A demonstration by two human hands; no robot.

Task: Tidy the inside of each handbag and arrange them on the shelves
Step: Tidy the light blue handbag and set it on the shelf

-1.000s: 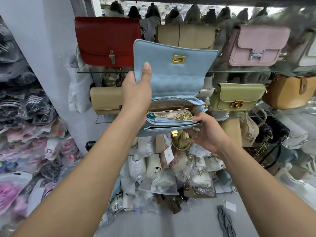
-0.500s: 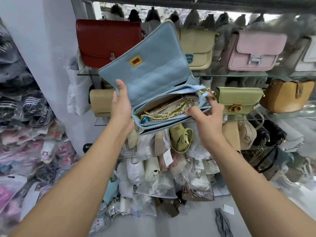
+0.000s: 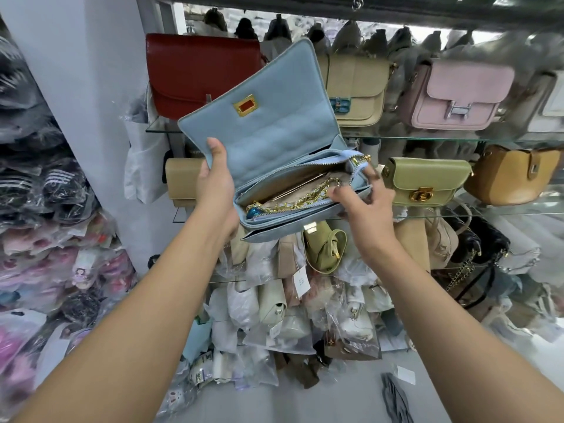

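A light blue quilted handbag (image 3: 268,141) is held up in front of the glass shelves, its flap thrown open and tilted to the left. My left hand (image 3: 218,184) grips the bag's left side, thumb on the flap's inner face. Inside the unzipped mouth lie a gold chain strap (image 3: 308,195), a blue ball charm (image 3: 254,212) and beige stuffing paper. My right hand (image 3: 364,209) is at the bag's right end, fingers curled over the front rim beside the zipper pull (image 3: 361,160).
Glass shelves (image 3: 427,138) carry a red bag (image 3: 201,71), a beige bag (image 3: 355,87), a pink bag (image 3: 457,96), an olive bag (image 3: 424,181) and a tan bag (image 3: 512,175). Plastic-wrapped bags (image 3: 290,306) are heaped below; bagged goods (image 3: 39,209) are stacked at left.
The blue bag has tilted so its flap leans left. My left hand slid down from the flap to the bag's left side. My right hand rose from under the bag to its right rim.
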